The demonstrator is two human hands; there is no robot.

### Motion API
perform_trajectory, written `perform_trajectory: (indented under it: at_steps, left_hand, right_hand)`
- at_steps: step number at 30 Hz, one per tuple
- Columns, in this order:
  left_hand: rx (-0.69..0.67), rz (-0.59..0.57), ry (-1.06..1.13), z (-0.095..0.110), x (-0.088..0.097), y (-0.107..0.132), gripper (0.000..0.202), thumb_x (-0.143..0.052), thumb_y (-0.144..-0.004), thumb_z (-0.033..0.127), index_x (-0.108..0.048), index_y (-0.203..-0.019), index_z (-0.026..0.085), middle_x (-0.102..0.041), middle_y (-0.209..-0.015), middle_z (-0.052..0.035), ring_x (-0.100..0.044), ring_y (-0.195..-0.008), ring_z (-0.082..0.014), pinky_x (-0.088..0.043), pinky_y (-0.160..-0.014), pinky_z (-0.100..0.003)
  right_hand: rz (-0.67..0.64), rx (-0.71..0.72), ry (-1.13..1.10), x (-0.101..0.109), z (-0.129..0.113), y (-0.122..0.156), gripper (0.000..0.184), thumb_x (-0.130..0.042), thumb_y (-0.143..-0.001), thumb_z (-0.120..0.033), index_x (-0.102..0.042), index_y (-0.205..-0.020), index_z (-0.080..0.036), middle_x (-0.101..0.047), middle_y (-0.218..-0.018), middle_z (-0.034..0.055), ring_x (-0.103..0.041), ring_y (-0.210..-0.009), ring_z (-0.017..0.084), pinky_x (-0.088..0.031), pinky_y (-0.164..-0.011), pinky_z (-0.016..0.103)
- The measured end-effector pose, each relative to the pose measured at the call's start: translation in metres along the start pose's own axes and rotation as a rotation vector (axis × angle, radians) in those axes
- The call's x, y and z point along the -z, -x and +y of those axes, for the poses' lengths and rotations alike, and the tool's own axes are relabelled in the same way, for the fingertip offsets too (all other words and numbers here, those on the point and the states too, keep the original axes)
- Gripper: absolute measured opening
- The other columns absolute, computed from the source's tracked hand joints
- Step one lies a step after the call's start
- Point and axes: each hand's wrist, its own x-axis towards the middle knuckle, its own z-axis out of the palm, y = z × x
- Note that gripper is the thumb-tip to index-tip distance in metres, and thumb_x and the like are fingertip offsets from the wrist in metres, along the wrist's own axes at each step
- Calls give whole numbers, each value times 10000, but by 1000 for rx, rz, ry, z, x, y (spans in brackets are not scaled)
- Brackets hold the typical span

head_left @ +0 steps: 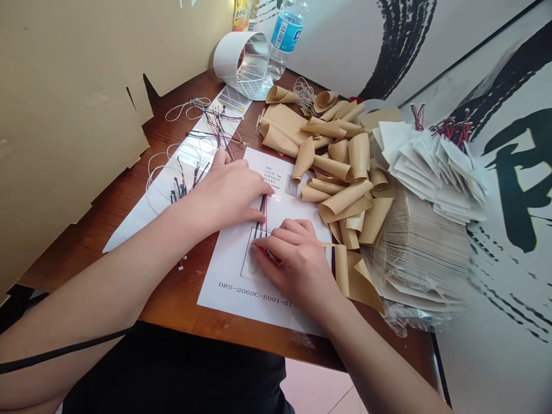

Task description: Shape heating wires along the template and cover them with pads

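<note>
A few thin red and black wires (263, 208) lie over a printed white sheet (224, 267). My right hand (297, 253) is closed, its thumb and fingers pinching the lower part of these wires above a drawn rectangle. Just above it, my left hand (228, 187) rests on the sheet with thumb and forefinger apart, both touching or close to the upper wires; its other fingers are hidden. Beyond the left hand, more connector-ended wires (219, 123) and white-looped black ones (181, 184) are spread on a white strip (138, 207).
Rolled brown paper pieces (340, 167) heap up at the right. Beside them, white packets (426, 167) with red wires sit on a stack of grey-white sheets (422, 247). At the back stand a label roll (228, 57) and a water bottle (287, 37). Cardboard (77, 103) borders the left.
</note>
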Motion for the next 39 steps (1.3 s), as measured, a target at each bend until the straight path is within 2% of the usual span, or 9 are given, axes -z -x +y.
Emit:
perform_trajectory:
  at_steps: [18, 26, 33, 39]
  left_hand:
    - [1, -13, 36, 1, 1, 0, 457, -789, -757, 534, -768, -1160, 319, -778, -998, -47, -599, -1082, -332, -312, -1050, -594]
    - [21, -55, 49, 3, 4, 0, 527, -820, -738, 533, -756, -1205, 299, -772, -1036, -70, -590, -1120, -366, -302, -1037, -587]
    - [-2, -14, 29, 1, 1, 0, 485, -793, -747, 564, -763, -1163, 315, -789, -1007, -39, -604, -1074, -329, -328, -1031, -562]
    - [19, -35, 38, 2, 1, -1, 520, -815, -717, 554, -761, -1178, 320, -786, -972, -41, -600, -1075, -342, -319, -1038, -601]
  right_hand:
    - [-5, 21, 0, -2, 1, 0, 244, -586, -943, -126, -668, -722, -193, -564, -568, -26, -429, -635, 144, -339, -713, 320]
    - [-97, -2, -7, 7, -3, 1, 220, -582, -954, -144, -725, -792, -181, -616, -622, -7, -440, -689, 163, -325, -750, 351]
    - [-195, -48, -76, 19, -4, 0, 230, -548, -864, -81, -749, -860, -193, -623, -650, 4, -421, -719, 179, -307, -742, 370]
    - [-223, -14, -18, 22, -4, 1, 227, -546, -889, -81, -703, -775, -199, -604, -658, 7, -403, -723, 180, -295, -760, 377]
